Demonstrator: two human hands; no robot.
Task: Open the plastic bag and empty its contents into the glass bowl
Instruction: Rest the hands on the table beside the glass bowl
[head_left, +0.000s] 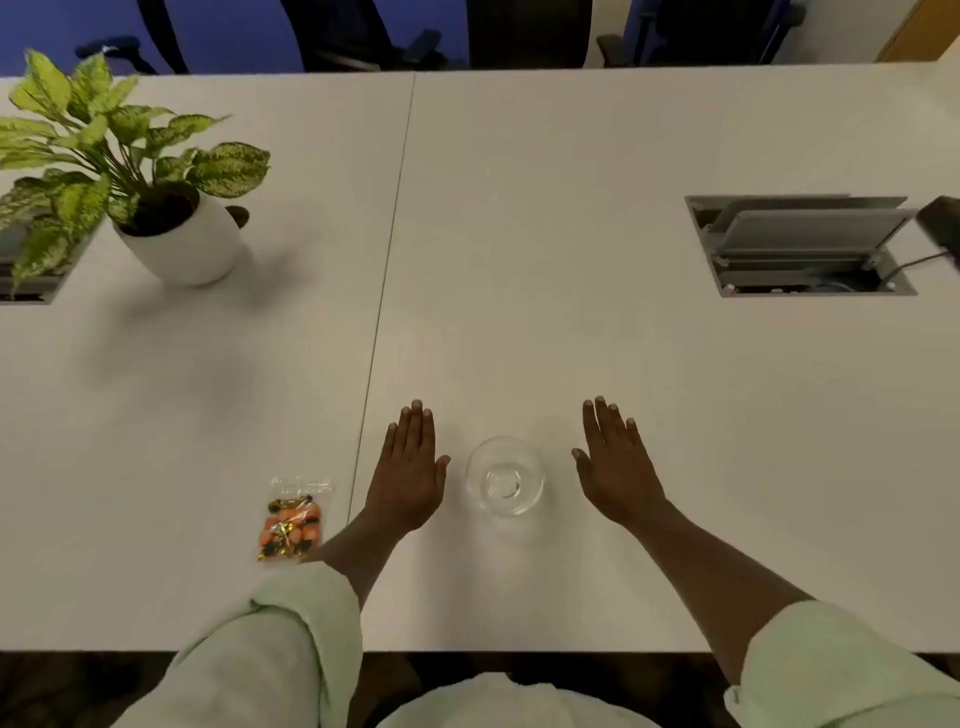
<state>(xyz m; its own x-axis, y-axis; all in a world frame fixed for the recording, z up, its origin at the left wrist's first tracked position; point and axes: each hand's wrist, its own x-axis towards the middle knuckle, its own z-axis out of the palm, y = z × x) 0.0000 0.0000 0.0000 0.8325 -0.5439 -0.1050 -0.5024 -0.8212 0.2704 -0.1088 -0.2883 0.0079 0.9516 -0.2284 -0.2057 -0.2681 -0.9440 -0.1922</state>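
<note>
Bowl (504, 476) first: the glass bowl sits empty on the white table (623, 234), near your edge, and everything else is best placed from it. Your left hand (410, 470) lies flat just to the left of the bowl, palm down, fingers straight and close together, holding nothing. Your right hand (615, 467) lies flat just to the right of the bowl, fingers slightly spread, also empty. Neither hand touches the glass. The plastic bag (293, 522) rests further left of the bowl, beyond your left hand and beside that forearm, a little nearer to you than the bowl. It lies flat with its long axis running away from you, the clear sealed strip at the far end and the orange and dark contents bunched toward your end. Your left hand is plainly the nearer one; the right would have to cross over the bowl. Nothing has started yet, so the likely first move is to draw your left hand back and leftward onto the bag. The potted plant (176, 244) stands well beyond the bowl to the left, clear of that path.
</note>
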